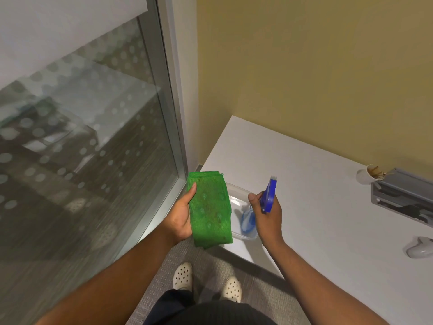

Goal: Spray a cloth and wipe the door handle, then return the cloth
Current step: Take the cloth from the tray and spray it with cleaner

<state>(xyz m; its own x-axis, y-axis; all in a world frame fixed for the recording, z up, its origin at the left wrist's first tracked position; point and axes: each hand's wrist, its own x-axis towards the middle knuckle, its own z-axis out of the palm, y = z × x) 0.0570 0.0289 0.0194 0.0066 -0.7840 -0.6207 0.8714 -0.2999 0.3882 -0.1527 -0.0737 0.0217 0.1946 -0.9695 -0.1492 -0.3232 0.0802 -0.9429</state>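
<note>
A folded green cloth with darker damp spots lies across my left hand, thumb pressed on its upper left corner. My right hand grips a spray bottle with a blue trigger head, nozzle turned toward the cloth; its clear lower body shows blue liquid below my fingers. Both hands are held over the front left corner of a white table. No door handle is in view.
A clear plastic tray sits on the table under the hands. A stained paper cup, a grey cable box and a white device lie to the right. A frosted glass panel with a metal frame stands left; yellow wall behind.
</note>
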